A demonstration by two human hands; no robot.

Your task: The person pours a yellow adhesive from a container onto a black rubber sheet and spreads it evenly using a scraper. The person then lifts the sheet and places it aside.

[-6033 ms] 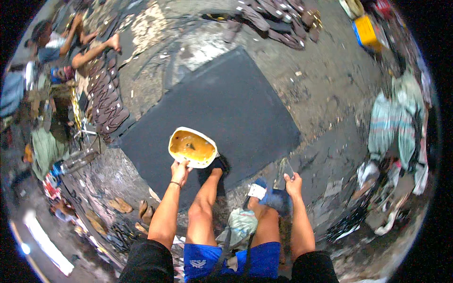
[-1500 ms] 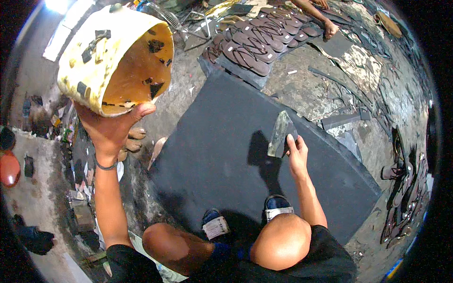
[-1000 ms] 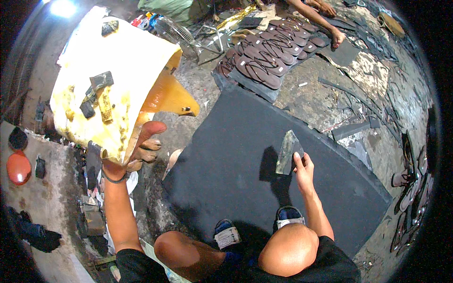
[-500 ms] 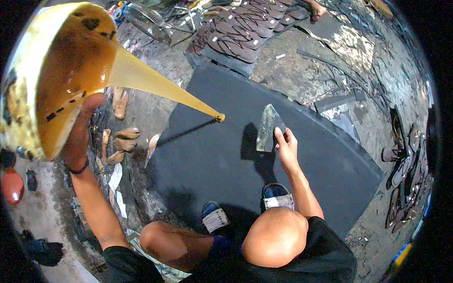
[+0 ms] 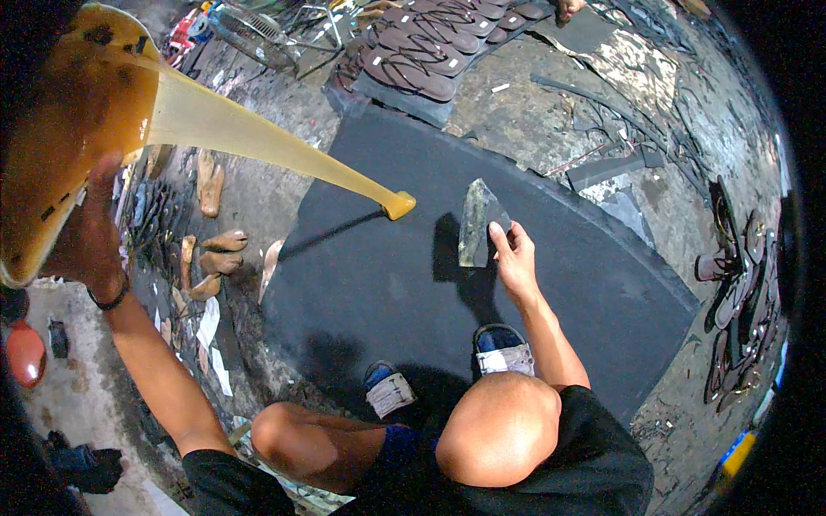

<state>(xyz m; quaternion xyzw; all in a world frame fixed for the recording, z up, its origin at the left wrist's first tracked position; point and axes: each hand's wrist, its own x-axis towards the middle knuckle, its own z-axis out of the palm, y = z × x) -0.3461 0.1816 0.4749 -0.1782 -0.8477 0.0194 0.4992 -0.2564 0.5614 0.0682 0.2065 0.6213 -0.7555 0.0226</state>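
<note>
My left hand (image 5: pixel 93 236) grips a tilted tub (image 5: pixel 39 228), its inside coated in amber liquid. A thick yellow stream of what looks like glue (image 5: pixel 258 142) runs from its lip and pools in a small blob on a large black sheet (image 5: pixel 370 292). The sheet lies flat on the ground in front of me. Pinched between thumb and fingers of my right hand (image 5: pixel 516 262) is a flat dark scraper-like piece (image 5: pixel 474 225) with a pale, crusted face. It is held above the sheet, right of the blob, and casts a shadow there.
Rows of brown sandals (image 5: pixel 417 56) lie beyond the sheet, near a fan (image 5: pixel 249 30). A person's bare hand or foot (image 5: pixel 569 9) shows at the top. Wooden foot-shaped lasts (image 5: pixel 225 241) lie at left; more sandals (image 5: pixel 736 297) are at right. My slippered feet (image 5: pixel 503 353) are at the near edge.
The tub has moved left with my left hand and tips further. The stream has thickened, and its end has spread into a blob. In view, my right hand and the piece shift slightly up-left.
</note>
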